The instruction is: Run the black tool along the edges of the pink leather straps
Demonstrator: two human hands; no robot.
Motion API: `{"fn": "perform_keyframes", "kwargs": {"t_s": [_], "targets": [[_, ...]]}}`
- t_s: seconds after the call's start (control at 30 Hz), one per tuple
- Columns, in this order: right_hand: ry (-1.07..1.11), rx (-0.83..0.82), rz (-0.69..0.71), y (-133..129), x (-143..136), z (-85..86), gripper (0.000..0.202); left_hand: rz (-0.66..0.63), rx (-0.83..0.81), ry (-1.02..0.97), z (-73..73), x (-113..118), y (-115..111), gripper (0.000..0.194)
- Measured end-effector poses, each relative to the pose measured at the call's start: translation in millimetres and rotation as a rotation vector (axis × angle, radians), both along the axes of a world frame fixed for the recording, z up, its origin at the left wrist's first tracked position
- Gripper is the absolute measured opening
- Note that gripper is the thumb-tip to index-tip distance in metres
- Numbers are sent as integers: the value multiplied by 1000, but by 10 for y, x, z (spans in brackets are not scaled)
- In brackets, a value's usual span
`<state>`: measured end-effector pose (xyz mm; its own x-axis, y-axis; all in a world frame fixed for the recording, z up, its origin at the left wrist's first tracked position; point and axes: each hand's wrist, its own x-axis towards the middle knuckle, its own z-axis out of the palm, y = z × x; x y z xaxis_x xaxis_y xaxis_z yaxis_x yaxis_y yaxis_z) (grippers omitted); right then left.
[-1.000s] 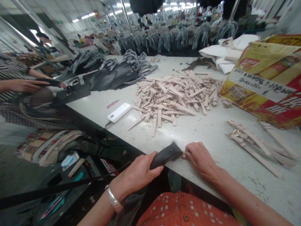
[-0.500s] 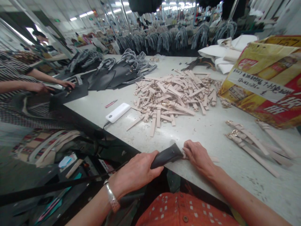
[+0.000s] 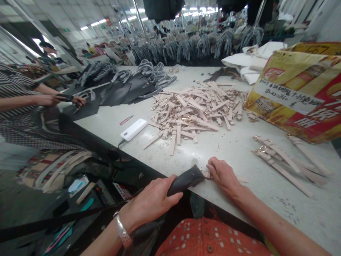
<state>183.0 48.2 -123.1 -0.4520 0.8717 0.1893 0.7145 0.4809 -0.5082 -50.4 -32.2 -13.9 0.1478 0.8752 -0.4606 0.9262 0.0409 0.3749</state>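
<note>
My left hand (image 3: pixel 153 199) is closed round a black, leather-like piece (image 3: pixel 186 180), rolled or folded, with its flared end toward the right. A small bright dot shows near that end. At the table's front edge, my right hand (image 3: pixel 222 174) pinches a beige buckle strap (image 3: pixel 241 179), whose tail sticks out to the right beneath the hand. The strap's buckle end lies close to the black piece's tip; whether they touch I cannot tell. Beyond both hands spreads a heap of beige buckle straps (image 3: pixel 195 106). Several more loose straps (image 3: pixel 282 161) lie to the right.
A white power bank (image 3: pixel 134 129) with a cable and a red pen-like tool (image 3: pixel 126 120) lie left of the heap. A yellow-red carton (image 3: pixel 295 92) stands right. Black bag panels (image 3: pixel 119 89) are stacked at the back left. At the far left are a co-worker's hands (image 3: pixel 78 101).
The left hand and black piece have shifted slightly left, widening the gap to my right fingers, so more of the strap's buckle end shows. The co-worker's hand has lifted a dark strip.
</note>
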Motion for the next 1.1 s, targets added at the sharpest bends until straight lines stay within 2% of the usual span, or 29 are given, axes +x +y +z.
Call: {"fn": "perform_keyframes", "kwargs": {"t_s": [0.2, 0.4, 0.53, 0.77, 0.9, 1.1], "targets": [[54, -33, 24, 7, 5, 23, 19, -31, 1, -19, 75, 116, 90, 35], [83, -114, -10, -20, 18, 70, 25, -26, 5, -66, 109, 227, 217, 34], [113, -141, -11, -44, 29, 91, 22, -24, 40, -59, 76, 208, 196, 33], [152, -175, 5, -46, 52, 68, 19, 19, 22, 33, 26, 33, 24, 37], [198, -183, 42, -41, 54, 49, 27, 5, -13, 7, 45, 86, 41, 37], [225, -206, 48, -30, 63, 69, 34, 25, 24, -34, 29, 187, 157, 33]]}}
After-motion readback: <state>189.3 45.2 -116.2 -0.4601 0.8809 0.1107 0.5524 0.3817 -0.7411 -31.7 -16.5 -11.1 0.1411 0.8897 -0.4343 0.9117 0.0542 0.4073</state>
